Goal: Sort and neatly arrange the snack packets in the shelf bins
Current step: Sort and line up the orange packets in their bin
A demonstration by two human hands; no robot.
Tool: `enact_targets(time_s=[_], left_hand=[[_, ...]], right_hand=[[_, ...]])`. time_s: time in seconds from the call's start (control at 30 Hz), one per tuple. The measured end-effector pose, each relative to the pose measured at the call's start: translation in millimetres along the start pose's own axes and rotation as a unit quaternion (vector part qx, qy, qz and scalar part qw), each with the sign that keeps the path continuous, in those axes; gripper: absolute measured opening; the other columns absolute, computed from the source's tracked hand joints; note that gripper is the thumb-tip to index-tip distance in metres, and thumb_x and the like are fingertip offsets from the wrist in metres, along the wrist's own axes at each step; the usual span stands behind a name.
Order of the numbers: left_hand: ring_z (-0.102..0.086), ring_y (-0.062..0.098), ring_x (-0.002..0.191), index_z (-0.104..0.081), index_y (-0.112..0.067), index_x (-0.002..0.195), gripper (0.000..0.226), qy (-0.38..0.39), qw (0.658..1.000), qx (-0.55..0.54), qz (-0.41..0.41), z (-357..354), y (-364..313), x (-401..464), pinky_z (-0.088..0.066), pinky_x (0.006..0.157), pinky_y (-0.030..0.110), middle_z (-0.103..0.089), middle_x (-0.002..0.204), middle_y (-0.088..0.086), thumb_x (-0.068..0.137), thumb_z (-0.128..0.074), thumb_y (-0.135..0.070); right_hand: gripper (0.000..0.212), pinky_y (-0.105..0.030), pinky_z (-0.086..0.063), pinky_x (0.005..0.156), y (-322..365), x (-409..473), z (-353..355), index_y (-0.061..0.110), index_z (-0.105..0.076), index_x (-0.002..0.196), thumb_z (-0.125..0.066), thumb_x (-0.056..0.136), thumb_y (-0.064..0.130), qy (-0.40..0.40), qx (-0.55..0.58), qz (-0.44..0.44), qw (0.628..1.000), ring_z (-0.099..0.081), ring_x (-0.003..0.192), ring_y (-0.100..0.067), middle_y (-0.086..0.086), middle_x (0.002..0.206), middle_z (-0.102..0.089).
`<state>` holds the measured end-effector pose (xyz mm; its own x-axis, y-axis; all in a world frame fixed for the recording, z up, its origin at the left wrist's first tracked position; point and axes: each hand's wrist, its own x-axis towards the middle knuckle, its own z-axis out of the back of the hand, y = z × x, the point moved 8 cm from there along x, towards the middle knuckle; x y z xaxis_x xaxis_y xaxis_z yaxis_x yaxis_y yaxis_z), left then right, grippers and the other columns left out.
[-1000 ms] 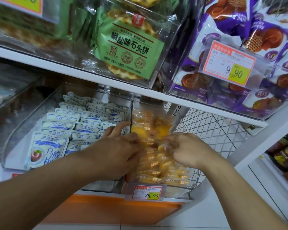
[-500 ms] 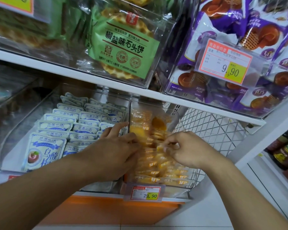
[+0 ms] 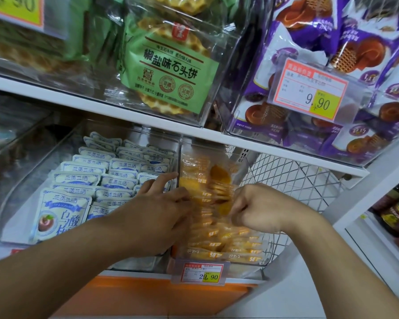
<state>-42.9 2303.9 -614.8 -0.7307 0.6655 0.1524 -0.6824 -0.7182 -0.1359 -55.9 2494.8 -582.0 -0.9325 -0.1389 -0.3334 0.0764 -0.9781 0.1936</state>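
Observation:
Small orange-yellow snack packets (image 3: 219, 240) fill a narrow clear bin (image 3: 247, 263) on the lower shelf, stacked in rows. My left hand (image 3: 157, 212) reaches in from the left, fingers spread against the packets at the bin's left wall. My right hand (image 3: 256, 206) comes from the right, fingers pinched on the orange packets in the middle of the bin. The fingertips of both hands are partly hidden among the packets. Left of this bin, a wider clear bin (image 3: 14, 192) holds rows of white-and-blue packets (image 3: 78, 180).
The upper shelf (image 3: 101, 107) carries a clear bin of green waffle packs (image 3: 171, 72) and a bin of purple snack packs (image 3: 309, 125) with a 9.90 price tag (image 3: 309, 88). A white wire mesh divider (image 3: 293, 178) stands right of the orange bin. A 29.90 tag (image 3: 202, 273) hangs below.
My right hand has shifted slightly down and closed tighter on the orange packets. My left hand stays pressed at the bin's left side. The camera view drifted a little.

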Motion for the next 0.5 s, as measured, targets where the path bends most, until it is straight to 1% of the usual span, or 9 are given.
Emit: enact_targets(time_s=[0.07,0.13,0.2,0.23,0.27,0.33,0.4,0.47,0.5], left_hand=[[-0.005,0.028,0.153,-0.047,-0.042,0.142,0.063,-0.003,1.0,-0.003,-0.002,1.1,-0.3,-0.6,-0.023,0.12,0.052,-0.041,0.146,-0.023,0.094,-0.011,-0.062],[-0.008,0.029,0.153,-0.046,-0.044,0.142,0.059,-0.005,1.0,-0.007,-0.003,1.4,0.0,-1.7,-0.024,0.118,0.052,-0.043,0.146,-0.023,0.096,-0.014,-0.061],[-0.009,0.029,0.153,-0.046,-0.046,0.142,0.057,-0.006,1.0,-0.011,-0.002,0.7,0.9,-2.1,-0.024,0.118,0.053,-0.043,0.146,-0.023,0.096,-0.015,-0.061],[-0.008,0.029,0.153,-0.046,-0.046,0.142,0.058,-0.006,1.0,-0.013,-0.002,0.6,1.0,-1.7,-0.023,0.118,0.053,-0.043,0.146,-0.023,0.096,-0.014,-0.062],[-0.006,0.028,0.153,-0.045,-0.046,0.143,0.061,-0.005,1.0,-0.014,0.0,0.2,1.0,-1.2,-0.021,0.119,0.052,-0.041,0.148,-0.024,0.094,-0.012,-0.062],[0.0,0.025,0.153,-0.042,-0.047,0.145,0.068,-0.001,1.0,-0.016,0.002,-0.2,0.6,-0.5,-0.016,0.121,0.049,-0.037,0.15,-0.025,0.091,-0.007,-0.065],[0.002,0.023,0.153,-0.042,-0.046,0.146,0.07,0.001,1.0,-0.02,-0.001,-1.1,1.8,-0.7,-0.014,0.121,0.047,-0.034,0.151,-0.027,0.09,-0.006,-0.066],[-0.004,0.026,0.153,-0.049,-0.044,0.143,0.065,-0.008,1.0,-0.018,-0.006,0.0,2.4,-1.7,-0.019,0.12,0.051,-0.038,0.15,-0.027,0.093,-0.012,-0.065],[-0.006,0.026,0.153,-0.051,-0.044,0.141,0.063,-0.007,1.0,-0.015,-0.005,-1.0,3.5,-2.2,-0.021,0.119,0.052,-0.039,0.149,-0.026,0.094,-0.015,-0.064]], right_hand=[[0.021,-0.038,-0.062,0.073,1.3,2.4,-0.5,0.017,-0.077,0.077,-0.061,0.069,0.028,0.01,-0.013,0.001,1.0,-0.071,0.083,-0.023,-0.009,0.087,-0.074],[0.022,-0.039,-0.063,0.075,0.6,3.3,-0.2,0.018,-0.078,0.081,-0.062,0.07,0.028,0.018,-0.014,-0.004,1.0,-0.072,0.085,-0.021,-0.007,0.089,-0.076],[0.014,-0.031,-0.06,0.069,-0.9,1.5,-1.0,0.019,-0.076,0.076,-0.064,0.076,0.025,0.022,-0.017,-0.014,1.0,-0.068,0.076,-0.015,0.0,0.08,-0.073],[0.013,-0.028,-0.055,0.063,-0.7,0.1,-2.2,0.019,-0.073,0.072,-0.063,0.08,0.023,0.019,-0.022,-0.019,0.999,-0.063,0.07,-0.013,0.001,0.072,-0.068],[0.016,-0.027,-0.052,0.061,-0.7,-1.5,-4.0,0.021,-0.071,0.069,-0.062,0.082,0.022,0.015,-0.026,-0.022,0.999,-0.06,0.068,-0.012,0.002,0.069,-0.065],[0.023,-0.03,-0.054,0.067,-3.0,-2.4,-9.3,0.033,-0.068,0.065,-0.059,0.086,0.028,0.007,-0.026,-0.027,0.999,-0.062,0.076,-0.009,0.007,0.075,-0.066],[0.025,-0.033,-0.056,0.08,-4.3,-2.5,-13.4,0.04,-0.066,0.065,-0.056,0.088,0.037,0.001,-0.017,-0.021,1.0,-0.062,0.093,-0.01,0.009,0.093,-0.066],[0.02,-0.035,-0.054,0.093,-4.9,-3.7,-12.3,0.042,-0.068,0.075,-0.054,0.089,0.047,-0.017,-0.012,-0.014,1.0,-0.058,0.106,-0.011,0.011,0.107,-0.062],[0.02,-0.036,-0.054,0.094,-5.7,-4.8,-11.5,0.04,-0.07,0.084,-0.054,0.09,0.05,-0.026,-0.006,-0.012,1.0,-0.059,0.105,-0.01,0.012,0.108,-0.063]])
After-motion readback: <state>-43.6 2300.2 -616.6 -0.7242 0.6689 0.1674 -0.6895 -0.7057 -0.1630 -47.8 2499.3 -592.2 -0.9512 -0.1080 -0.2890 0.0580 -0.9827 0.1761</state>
